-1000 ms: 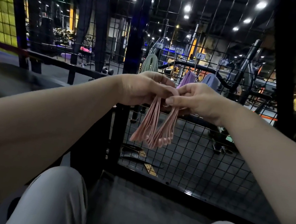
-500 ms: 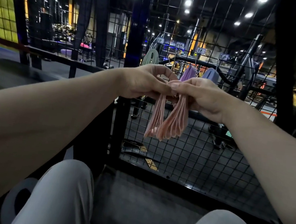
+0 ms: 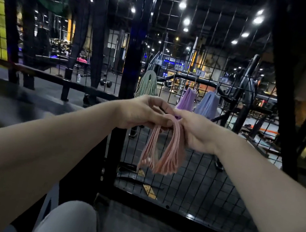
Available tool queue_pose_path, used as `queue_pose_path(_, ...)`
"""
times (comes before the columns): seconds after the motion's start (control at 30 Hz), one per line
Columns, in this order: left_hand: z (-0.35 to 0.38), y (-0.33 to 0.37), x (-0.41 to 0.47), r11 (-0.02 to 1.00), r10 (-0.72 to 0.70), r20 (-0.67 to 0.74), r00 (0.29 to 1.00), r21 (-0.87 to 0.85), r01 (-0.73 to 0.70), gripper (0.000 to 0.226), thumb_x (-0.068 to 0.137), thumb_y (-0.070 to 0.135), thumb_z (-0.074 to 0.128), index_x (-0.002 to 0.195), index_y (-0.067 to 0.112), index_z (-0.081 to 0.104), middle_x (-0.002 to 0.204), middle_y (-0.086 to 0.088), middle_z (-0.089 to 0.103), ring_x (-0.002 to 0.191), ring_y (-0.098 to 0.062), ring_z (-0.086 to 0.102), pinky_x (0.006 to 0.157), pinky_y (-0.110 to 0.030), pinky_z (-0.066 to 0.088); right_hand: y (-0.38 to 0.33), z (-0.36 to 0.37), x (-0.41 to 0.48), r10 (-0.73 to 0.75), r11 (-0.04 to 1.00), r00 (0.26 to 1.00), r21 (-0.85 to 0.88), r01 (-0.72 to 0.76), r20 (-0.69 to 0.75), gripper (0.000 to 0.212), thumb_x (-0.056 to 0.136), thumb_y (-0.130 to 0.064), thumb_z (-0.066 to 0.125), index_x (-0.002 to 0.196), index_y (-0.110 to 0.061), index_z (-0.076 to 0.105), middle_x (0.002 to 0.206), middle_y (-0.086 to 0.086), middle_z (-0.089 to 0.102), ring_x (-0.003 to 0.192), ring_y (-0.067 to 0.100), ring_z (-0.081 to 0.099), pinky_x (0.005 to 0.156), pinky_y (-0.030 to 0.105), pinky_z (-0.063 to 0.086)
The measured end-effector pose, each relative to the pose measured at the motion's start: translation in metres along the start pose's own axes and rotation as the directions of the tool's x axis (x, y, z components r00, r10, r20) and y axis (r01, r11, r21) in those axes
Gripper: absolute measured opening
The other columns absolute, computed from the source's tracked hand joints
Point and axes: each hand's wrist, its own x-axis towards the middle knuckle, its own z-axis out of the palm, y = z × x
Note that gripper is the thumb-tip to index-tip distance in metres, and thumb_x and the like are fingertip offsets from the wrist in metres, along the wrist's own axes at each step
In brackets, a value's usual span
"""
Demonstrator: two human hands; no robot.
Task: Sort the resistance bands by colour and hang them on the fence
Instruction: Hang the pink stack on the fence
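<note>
Progress looks well advanced, by my judgement; three lots hang side by side on the fence [image 3: 207, 181], a green bundle [image 3: 148, 85], a purple bundle [image 3: 187, 100] and a pale blue bundle [image 3: 208, 103]; the pink bands [image 3: 165, 150] are not yet hung. They dangle as one bunch just in front of the mesh; the left hand [image 3: 144, 112] pinches the bunch's top and the right hand [image 3: 198, 133] grips it from the other side, both hands touching. What fixes the bundles to the wire is hard to make out; the hands cover the purple bundle's lower part; whether other bands remain I cannot tell.
</note>
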Motion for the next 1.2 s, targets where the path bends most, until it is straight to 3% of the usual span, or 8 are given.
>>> queue_pose_path(0.2,-0.022,-0.001,0.031,1.000,0.024,0.019,1.000,-0.007,-0.023,0.033,0.082,-0.002,0.073,0.111,0.008,0.061,0.104,-0.014,0.067,0.089,-0.022,0.068,0.080,-0.030,0.055,-0.003,-0.019,0.032,-0.042,0.980,0.999,0.191,0.047,-0.033,0.041,0.105,-0.035,0.041,0.117,-0.011,0.071,0.090,0.005,0.064,0.087,0.020,0.060,0.099,0.040,0.048)
queue_pose_path(0.33,-0.030,0.002,0.051,0.992,0.047,0.024,0.999,0.117,-0.050,0.040,0.086,-0.008,0.066,0.121,0.007,0.052,0.110,-0.012,0.066,0.092,-0.021,0.068,0.082,-0.030,0.054,-0.011,-0.030,0.054,-0.055,0.946,0.998,0.317,0.065,-0.042,0.038,0.106,-0.035,0.040,0.115,-0.007,0.064,0.085,0.008,0.067,0.073,0.021,0.067,0.069,0.037,0.058)
queue_pose_path(0.47,-0.023,0.000,0.073,0.931,0.122,-0.078,0.989,0.353,-0.087,0.042,0.090,0.001,0.059,0.124,0.019,0.042,0.113,-0.008,0.059,0.093,-0.017,0.069,0.074,-0.026,0.058,-0.018,-0.043,0.086,-0.047,0.949,0.994,0.306,0.075,-0.096,0.040,0.105,-0.037,0.040,0.104,-0.010,0.069,0.088,0.009,0.069,0.076,0.023,0.067,0.071,0.039,0.056)
queue_pose_path(0.57,-0.024,-0.010,0.091,0.811,0.266,-0.156,0.951,0.569,-0.134,0.037,0.095,0.017,0.054,0.129,0.023,0.040,0.105,0.004,0.060,0.082,-0.004,0.066,0.067,-0.021,0.057,-0.022,-0.055,0.108,-0.045,0.940,0.992,0.332,0.083,-0.121,0.042,0.104,-0.039,0.043,0.096,-0.009,0.072,0.088,0.010,0.069,0.077,0.024,0.069,0.078,0.042,0.053)
queue_pose_path(0.7,-0.042,-0.014,0.117,0.630,0.350,-0.181,0.919,0.772,-0.088,0.036,0.098,0.028,0.053,0.133,0.021,0.051,0.117,0.006,0.065,0.103,-0.011,0.065,0.091,-0.033,0.055,-0.027,-0.071,0.136,-0.014,0.941,0.986,0.330,0.070,-0.168,0.043,0.104,-0.038,0.044,0.100,-0.005,0.071,0.087,0.011,0.069,0.076,0.024,0.068,0.077,0.042,0.053)
queue_pose_path(0.8,-0.050,-0.022,0.135,0.367,0.447,-0.157,0.880,0.930,-0.021,0.039,0.097,0.029,0.057,0.134,0.018,0.050,0.118,0.003,0.066,0.099,-0.014,0.066,0.084,-0.026,0.054,-0.031,-0.076,0.156,0.017,0.935,0.977,0.351,0.060,-0.211,0.045,0.105,-0.038,0.042,0.104,-0.005,0.072,0.090,0.012,0.073,0.078,0.026,0.072,0.079,0.042,0.051)
queue_pose_path(0.9,-0.056,-0.034,0.156,0.290,0.484,-0.173,0.858,0.957,0.030,0.038,0.098,0.031,0.052,0.130,0.012,0.050,0.116,-0.002,0.064,0.101,-0.018,0.066,0.082,-0.032,0.056,-0.035,-0.077,0.175,0.021,0.940,0.974,0.336,0.057,-0.225,0.046,0.106,-0.037,0.039,0.117,-0.004,0.069,0.086,0.011,0.074,0.077,0.023,0.071,0.077,0.040,0.052)
queue_pose_path(1.2,-0.090,-0.042,0.199,0.432,0.482,-0.323,0.814,0.896,0.099,0.020,0.092,0.013,0.059,0.111,0.012,0.056,0.097,-0.003,0.068,0.085,-0.022,0.067,0.069,-0.028,0.051,-0.044,-0.101,0.226,0.059,0.937,0.971,0.349,0.025,-0.230,0.038,0.102,-0.045,0.044,0.107,-0.013,0.065,0.107,0.010,0.061,0.098,0.025,0.060,0.100,0.042,0.049)
